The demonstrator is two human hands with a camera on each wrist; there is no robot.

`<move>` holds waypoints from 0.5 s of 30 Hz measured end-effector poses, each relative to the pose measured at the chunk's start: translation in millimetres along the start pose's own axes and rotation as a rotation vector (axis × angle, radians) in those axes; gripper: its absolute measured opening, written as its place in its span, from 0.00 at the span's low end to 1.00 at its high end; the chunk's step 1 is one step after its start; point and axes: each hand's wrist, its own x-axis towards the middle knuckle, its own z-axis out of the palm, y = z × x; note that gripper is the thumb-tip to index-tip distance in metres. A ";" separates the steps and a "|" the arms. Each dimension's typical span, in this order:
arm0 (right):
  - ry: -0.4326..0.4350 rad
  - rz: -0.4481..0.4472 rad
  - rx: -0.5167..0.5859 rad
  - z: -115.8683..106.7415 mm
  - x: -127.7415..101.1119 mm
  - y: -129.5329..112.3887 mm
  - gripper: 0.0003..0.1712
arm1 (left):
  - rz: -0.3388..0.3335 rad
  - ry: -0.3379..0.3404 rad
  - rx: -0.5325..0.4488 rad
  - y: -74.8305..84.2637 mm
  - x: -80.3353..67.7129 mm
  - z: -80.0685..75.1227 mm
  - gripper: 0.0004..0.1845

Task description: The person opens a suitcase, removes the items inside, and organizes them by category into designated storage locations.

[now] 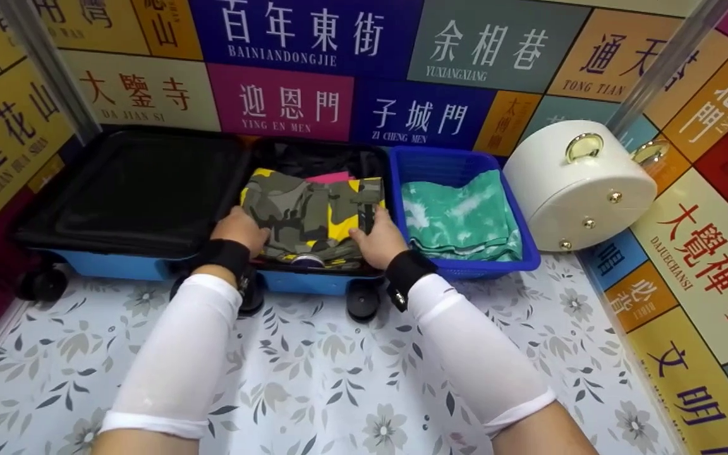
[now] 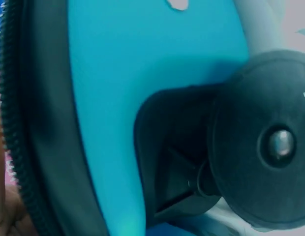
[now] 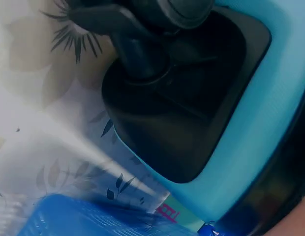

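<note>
A folded camouflage garment [image 1: 301, 212] in grey, black and yellow lies in the right half of an open blue suitcase [image 1: 304, 281]. My left hand [image 1: 241, 230] grips its left side, the thumb towards the front and the other fingers partly hidden. At the garment's right side, my right hand [image 1: 382, 240] holds the edge, thumb on the cloth, near a black strap. Something pink [image 1: 329, 177] shows behind the garment. Both wrist views mostly show the suitcase's blue shell [image 2: 113, 98] and its black wheel mounts [image 3: 177, 108]; little of either hand appears there.
The suitcase's other half [image 1: 143, 189], covered in black, lies to the left. To the right stands a blue basket [image 1: 531, 259] with folded green tie-dye cloth [image 1: 459, 215]. Beyond it, a white round case [image 1: 582, 189] leans by the wall. A floral sheet [image 1: 313, 379] covers the surface.
</note>
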 end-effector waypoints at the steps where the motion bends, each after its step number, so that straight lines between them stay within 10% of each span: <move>1: -0.011 0.008 -0.002 0.3 0.6 0.5 0.49 | -0.001 -0.007 0.005 -0.7 0.7 1.4 0.43; 15: -0.085 0.009 -0.091 -3.2 12.4 -1.5 0.49 | -0.021 -0.017 0.000 -0.6 10.4 7.3 0.46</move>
